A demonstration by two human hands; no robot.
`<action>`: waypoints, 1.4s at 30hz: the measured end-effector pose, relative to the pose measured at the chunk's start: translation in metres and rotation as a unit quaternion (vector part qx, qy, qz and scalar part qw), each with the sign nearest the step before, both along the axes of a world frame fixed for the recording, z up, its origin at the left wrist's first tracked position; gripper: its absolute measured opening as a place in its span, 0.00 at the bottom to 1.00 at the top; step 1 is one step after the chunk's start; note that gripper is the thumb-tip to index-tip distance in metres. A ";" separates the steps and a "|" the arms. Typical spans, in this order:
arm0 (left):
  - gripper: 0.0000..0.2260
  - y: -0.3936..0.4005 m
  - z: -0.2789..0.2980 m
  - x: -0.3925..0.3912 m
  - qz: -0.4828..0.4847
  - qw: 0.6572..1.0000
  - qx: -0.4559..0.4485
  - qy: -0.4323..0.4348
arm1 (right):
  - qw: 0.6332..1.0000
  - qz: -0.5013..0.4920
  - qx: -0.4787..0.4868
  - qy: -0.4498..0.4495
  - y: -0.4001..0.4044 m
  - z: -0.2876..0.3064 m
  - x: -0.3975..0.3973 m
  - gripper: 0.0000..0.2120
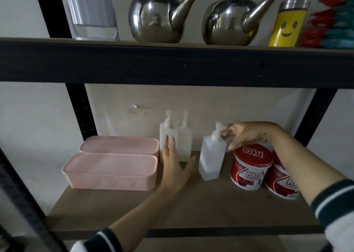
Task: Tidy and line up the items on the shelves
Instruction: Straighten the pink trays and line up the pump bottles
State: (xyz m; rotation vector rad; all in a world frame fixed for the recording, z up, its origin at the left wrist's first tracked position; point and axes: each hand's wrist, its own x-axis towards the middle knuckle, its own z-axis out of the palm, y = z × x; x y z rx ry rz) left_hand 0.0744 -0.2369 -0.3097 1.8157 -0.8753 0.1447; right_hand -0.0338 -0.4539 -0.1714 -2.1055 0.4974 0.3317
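On the lower shelf (pixel 172 204), the left hand (pixel 173 163) lies open and flat against two white pump bottles (pixel 178 140) beside the pink boxes (pixel 113 167), while the right hand (pixel 243 135) pinches the pump of a third bottle (pixel 210 156) standing left of the red tubs (pixel 249 167).

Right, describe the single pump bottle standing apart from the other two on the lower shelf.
The lone pump bottle is a tall, square-sided dispenser of frosted whitish plastic with a white pump head. It stands on the lower shelf, leaning slightly, turned corner-forward, between the paired pump bottles and the red tins, apart from both. The right hand has fingertips at its pump; whether they grip it is unclear. The left hand rests on the pair instead.
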 end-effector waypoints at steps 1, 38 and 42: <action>0.42 0.001 -0.012 -0.008 -0.023 0.999 0.046 -0.013 | 0.998 0.013 -0.066 0.001 0.007 -0.002 0.000 0.36; 0.35 0.005 -0.062 -0.006 -0.024 0.915 0.385 -0.114 | 0.971 -0.015 -0.202 -0.125 0.004 -0.071 0.080 0.44; 0.35 0.005 -0.060 -0.007 -0.022 0.916 0.386 -0.109 | 0.969 -0.037 -0.207 -0.130 0.008 -0.073 0.077 0.47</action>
